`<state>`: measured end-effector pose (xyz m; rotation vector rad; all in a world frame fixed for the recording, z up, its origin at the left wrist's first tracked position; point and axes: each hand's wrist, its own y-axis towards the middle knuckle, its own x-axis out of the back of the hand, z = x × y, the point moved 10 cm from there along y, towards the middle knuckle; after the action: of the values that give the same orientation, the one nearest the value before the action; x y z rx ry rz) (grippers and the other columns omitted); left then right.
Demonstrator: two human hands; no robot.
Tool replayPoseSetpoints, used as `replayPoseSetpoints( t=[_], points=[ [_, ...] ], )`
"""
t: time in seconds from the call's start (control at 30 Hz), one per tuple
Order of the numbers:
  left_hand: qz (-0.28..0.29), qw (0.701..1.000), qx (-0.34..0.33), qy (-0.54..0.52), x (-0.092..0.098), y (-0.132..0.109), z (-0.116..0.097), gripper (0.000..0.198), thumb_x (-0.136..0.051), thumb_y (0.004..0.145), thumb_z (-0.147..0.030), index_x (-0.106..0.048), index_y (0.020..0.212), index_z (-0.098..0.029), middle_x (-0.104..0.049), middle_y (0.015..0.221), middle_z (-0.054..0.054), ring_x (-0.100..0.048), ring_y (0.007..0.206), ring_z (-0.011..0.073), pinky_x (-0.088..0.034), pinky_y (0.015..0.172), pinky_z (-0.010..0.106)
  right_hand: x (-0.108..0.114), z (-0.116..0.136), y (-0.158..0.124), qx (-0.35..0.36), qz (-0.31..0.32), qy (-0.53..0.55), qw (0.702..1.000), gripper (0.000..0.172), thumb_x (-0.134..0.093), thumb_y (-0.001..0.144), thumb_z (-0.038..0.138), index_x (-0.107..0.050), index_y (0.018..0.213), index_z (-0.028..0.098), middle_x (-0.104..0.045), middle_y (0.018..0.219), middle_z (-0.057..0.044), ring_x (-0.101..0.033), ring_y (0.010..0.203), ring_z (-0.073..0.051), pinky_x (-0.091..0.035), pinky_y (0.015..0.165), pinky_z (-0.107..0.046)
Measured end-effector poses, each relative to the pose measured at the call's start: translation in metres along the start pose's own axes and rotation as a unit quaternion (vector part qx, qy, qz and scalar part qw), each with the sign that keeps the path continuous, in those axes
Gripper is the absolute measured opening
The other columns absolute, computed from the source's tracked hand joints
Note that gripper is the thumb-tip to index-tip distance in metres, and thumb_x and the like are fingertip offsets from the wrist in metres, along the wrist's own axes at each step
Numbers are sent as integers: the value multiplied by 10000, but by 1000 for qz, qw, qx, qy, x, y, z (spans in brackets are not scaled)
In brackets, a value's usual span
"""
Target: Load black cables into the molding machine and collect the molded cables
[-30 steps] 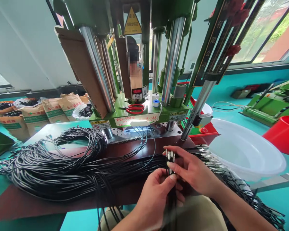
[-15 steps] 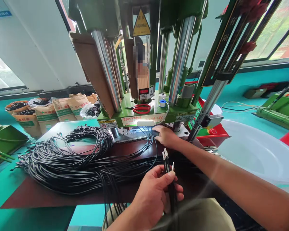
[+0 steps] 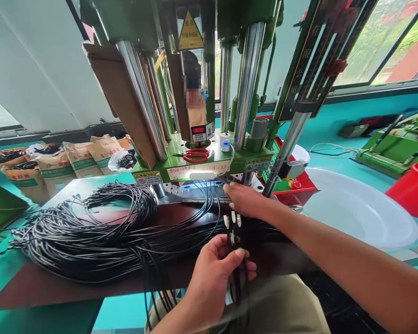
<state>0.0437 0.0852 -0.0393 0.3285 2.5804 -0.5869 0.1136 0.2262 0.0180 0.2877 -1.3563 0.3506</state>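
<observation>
My left hand [image 3: 218, 269] is closed around several black cables [image 3: 237, 287]. Their metal-tipped connectors [image 3: 233, 218] stick up above the thumb, slightly fanned. My right hand [image 3: 245, 198] reaches to the front of the green press [image 3: 153, 169], at the right end of the metal mould plate [image 3: 191, 192]. Its fingers are bent together there; whatever they grip is hidden. Thin cables [image 3: 209, 199] run out of the press beside that hand. To the left, a big coiled heap of black cables [image 3: 87, 250] lies on the dark red board [image 3: 48, 290].
Red-handled pliers [image 3: 196, 154] and a blue-and-white spool [image 3: 225, 146] lie on the press ledge. A red control box [image 3: 299, 197] with a red button stands at right, before a white tub [image 3: 365, 208]. Paper sacks [image 3: 55, 169] stand at the back left. A person is partly visible behind the press.
The connectors in my left hand have spread apart, and more of them show. My right hand remains at the mould plate, a little further out from under the press. The view has shifted slightly.
</observation>
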Motion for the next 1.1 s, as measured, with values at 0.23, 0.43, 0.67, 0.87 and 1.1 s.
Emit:
replayPoseSetpoints(
  t=[0.23, 0.43, 0.67, 0.87, 1.1],
  points=[
    [2, 999, 5, 41, -4, 3, 5, 262, -659, 780, -365, -520, 889, -171, -545, 663, -31, -514, 458, 72, -399, 390, 172, 17, -37, -87, -40, 40, 238, 970, 379, -499, 759, 119, -667, 1080, 231, -696, 905, -26, -626, 784, -203, -453, 683, -279],
    [-22, 996, 44, 75, -8, 6, 18, 370, -637, 772, -458, -560, 1018, -192, -474, 530, -65, -426, 342, 74, -284, 289, 160, -33, -59, -181, -208, -30, 607, 766, 547, -625, 812, 408, -498, 1322, 253, -484, 553, 52, -405, 440, -106, -315, 389, -215],
    [7, 995, 7, 101, -22, 14, 16, 265, -671, 754, -356, -590, 880, -137, -530, 679, -21, -423, 428, 40, -321, 348, 156, -56, -33, -171, -210, -135, 724, 643, 528, -537, 868, 522, -559, 1260, 169, -423, 487, 67, -261, 380, -47, -201, 313, -138],
    [-35, 985, 25, 170, -19, 19, 22, 302, -697, 712, -398, -576, 814, -141, -423, 497, -72, -316, 351, 37, -220, 297, 154, -63, -30, -149, -179, -165, 736, 632, 477, -517, 898, 483, -562, 1258, 172, -413, 443, 79, -286, 358, -51, -221, 312, -150],
    [-42, 981, 27, 189, -21, 20, 21, 279, -680, 712, -378, -572, 803, -138, -429, 492, -70, -322, 341, 41, -225, 292, 159, -66, -28, -150, -176, -153, 719, 655, 454, -510, 908, 477, -567, 1255, 189, -407, 460, 78, -299, 385, -55, -215, 333, -160]
  ],
)
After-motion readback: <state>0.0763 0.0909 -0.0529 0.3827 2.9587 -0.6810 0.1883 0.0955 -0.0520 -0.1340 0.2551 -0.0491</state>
